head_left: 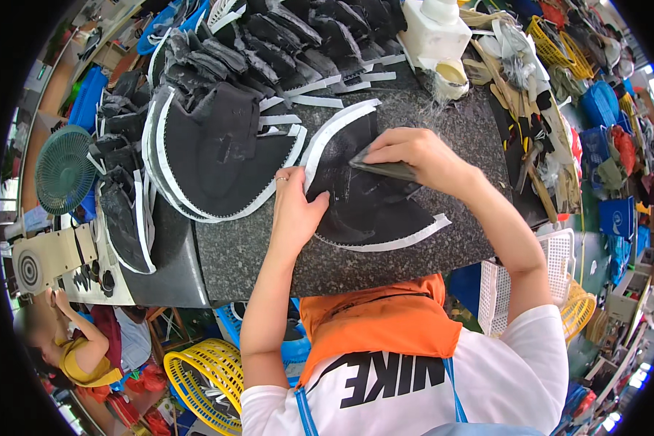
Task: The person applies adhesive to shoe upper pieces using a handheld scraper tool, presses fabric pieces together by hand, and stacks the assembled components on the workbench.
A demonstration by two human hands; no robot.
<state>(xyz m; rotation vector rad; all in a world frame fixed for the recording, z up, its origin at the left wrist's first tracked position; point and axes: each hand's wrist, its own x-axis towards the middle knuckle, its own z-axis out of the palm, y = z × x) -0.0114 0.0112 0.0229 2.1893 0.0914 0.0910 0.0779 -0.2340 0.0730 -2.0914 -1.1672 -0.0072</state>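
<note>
A curved black shoe-upper piece [363, 218] with white trim along its edges lies on a speckled dark stone slab [261, 251] in front of me. My left hand [296, 207] rests at its left edge, thumb spread away from the fingers, pressing on the piece. Pinched in my right hand [421, 156] is a flat dark scraper [389, 168], its pointed tip touching the upper piece near the middle. Pale smears mark the black surface beside the tip. Left of it lies a stack of similar black pieces [218, 167] with white zigzag-edged trim.
More black pieces [269, 43] pile up at the back. A white plastic container [436, 33] and a cup crusted with residue [450, 78] stand back right. A green fan [65, 169] is at left, where another person [87, 345] sits. Baskets [207, 385] surround the bench.
</note>
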